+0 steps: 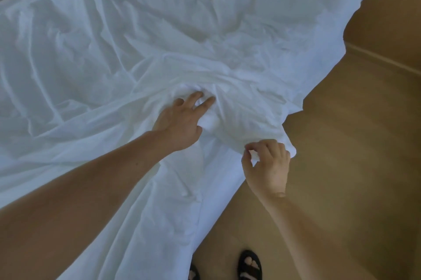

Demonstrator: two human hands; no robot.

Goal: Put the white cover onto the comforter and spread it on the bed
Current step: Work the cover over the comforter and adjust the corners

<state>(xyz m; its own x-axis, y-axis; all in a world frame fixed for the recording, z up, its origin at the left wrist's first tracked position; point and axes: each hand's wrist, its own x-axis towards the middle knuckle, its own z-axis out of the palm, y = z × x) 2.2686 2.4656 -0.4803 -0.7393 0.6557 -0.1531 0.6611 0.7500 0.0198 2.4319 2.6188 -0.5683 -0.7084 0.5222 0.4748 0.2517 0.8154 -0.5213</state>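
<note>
Where right hand (266, 165) pinches, crumpled white cover (159, 29) bunches.

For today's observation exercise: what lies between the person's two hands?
In the head view, only bunched folds of the white cover lie between the left hand and the right hand.

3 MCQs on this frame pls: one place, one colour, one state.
1. Where does the right hand pinch the white cover?
A) its near edge, beside the floor
B) mid-bed
C) far corner
2. What colour are the sandals?
A) white
B) black
C) red
3. The left hand is:
A) gripping a pillow
B) off the bed
C) fingers extended on bunched cover

Key: 1A, its fingers curl on the overhanging edge; 2B, the straps are dark; 3C, two fingers lie straight on the folds.
</note>
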